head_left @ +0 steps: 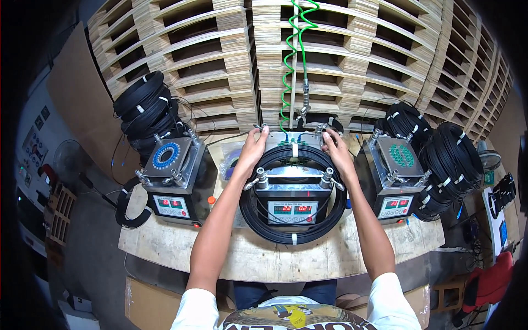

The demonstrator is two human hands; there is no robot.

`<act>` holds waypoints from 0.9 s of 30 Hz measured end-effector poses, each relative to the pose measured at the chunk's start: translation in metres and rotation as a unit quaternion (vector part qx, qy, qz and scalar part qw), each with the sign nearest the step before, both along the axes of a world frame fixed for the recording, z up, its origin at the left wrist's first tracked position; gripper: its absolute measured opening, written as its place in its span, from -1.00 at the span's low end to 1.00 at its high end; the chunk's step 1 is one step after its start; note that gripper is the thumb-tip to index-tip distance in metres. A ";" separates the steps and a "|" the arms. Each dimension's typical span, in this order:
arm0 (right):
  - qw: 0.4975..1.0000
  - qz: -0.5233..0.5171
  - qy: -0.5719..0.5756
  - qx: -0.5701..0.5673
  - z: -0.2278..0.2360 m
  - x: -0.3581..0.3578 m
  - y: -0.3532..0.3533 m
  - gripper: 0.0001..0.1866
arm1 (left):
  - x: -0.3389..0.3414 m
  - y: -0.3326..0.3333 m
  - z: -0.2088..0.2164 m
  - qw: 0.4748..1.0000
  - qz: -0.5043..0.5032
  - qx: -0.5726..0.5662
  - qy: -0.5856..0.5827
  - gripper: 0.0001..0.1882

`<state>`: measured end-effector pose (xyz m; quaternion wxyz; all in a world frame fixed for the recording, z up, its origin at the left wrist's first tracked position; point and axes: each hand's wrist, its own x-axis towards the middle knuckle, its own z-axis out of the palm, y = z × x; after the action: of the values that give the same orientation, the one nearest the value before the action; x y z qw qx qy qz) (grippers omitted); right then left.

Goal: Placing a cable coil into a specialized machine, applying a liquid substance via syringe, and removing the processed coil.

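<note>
In the middle of the bench stands a polishing-type machine (292,212) with a red digital display and metal corner clamps. A coil of black cable (294,238), tied with white bands, hangs around its front and over its top. My left hand (254,148) reaches to the machine's far left corner, its fingers closed at a metal clamp knob (265,128). At the far right corner, my right hand (337,153) has its fingers bent against the other clamp knob (319,130). The fingertips are small and partly hidden there. Two near clamps (262,175) stand untouched.
Similar machines flank it, one with a blue ring fixture (166,155), one with green pieces (401,156). Black cable coils (144,104) pile at left and more coils (452,157) at right. A green spiral air hose (287,66) hangs before stacked pallets (209,49).
</note>
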<state>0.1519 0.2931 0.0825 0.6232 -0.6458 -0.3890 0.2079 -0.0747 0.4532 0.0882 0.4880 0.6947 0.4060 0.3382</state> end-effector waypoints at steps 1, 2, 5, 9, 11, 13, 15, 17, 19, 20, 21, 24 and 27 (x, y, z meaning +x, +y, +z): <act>1.000 -0.001 0.000 0.000 -0.001 0.001 -0.001 -0.38 | 0.001 -0.001 0.000 1.000 -0.006 -0.005 -0.005 -0.07; 1.000 -0.012 -0.013 -0.013 0.001 0.000 -0.002 -0.37 | 0.000 -0.001 0.001 1.000 -0.011 -0.011 -0.009 -0.07; 0.999 -0.022 -0.022 -0.022 0.005 -0.004 -0.004 -0.35 | -0.002 -0.003 0.002 0.999 -0.018 -0.014 -0.030 -0.09; 0.999 0.027 -0.029 -0.021 0.007 -0.003 -0.005 -0.30 | 0.000 0.006 -0.005 0.999 -0.017 -0.024 -0.023 -0.10; 0.999 0.035 -0.022 -0.012 0.007 -0.002 -0.006 -0.30 | 0.002 0.007 -0.007 0.999 -0.007 -0.033 -0.015 -0.11; 0.999 0.044 -0.016 -0.003 0.007 -0.003 -0.006 -0.29 | 0.002 0.009 -0.009 0.999 0.004 -0.031 -0.014 -0.11; 0.999 0.036 0.032 0.013 0.007 -0.005 -0.006 -0.31 | 0.003 0.010 -0.011 0.999 0.013 -0.029 -0.015 -0.12; 0.999 0.032 0.031 0.004 0.008 -0.005 -0.007 -0.31 | 0.003 0.010 -0.015 0.999 0.041 0.019 -0.005 -0.22; 0.999 0.030 0.030 -0.005 0.009 -0.007 -0.006 -0.32 | 0.002 0.013 -0.019 0.999 0.037 0.027 -0.014 -0.24; 1.000 0.022 0.012 -0.007 0.010 -0.007 -0.006 -0.31 | 0.002 0.012 -0.019 0.999 0.030 0.034 -0.024 -0.25; 1.000 0.015 -0.007 -0.009 0.011 -0.007 -0.006 -0.31 | 0.002 0.012 -0.018 0.999 0.030 0.033 -0.024 -0.25; 0.995 0.003 -0.061 -0.073 0.017 -0.005 -0.012 -0.28 | 0.001 0.007 -0.010 0.999 0.007 0.001 -0.037 -0.27; 0.994 -0.029 -0.094 -0.051 0.015 -0.008 -0.013 -0.26 | 0.002 0.005 -0.005 0.999 -0.020 -0.039 -0.023 -0.19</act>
<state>0.1440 0.2804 0.0978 0.5557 -0.7045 -0.4158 0.1483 -0.0730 0.4585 0.0832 0.5305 0.6752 0.3938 0.3281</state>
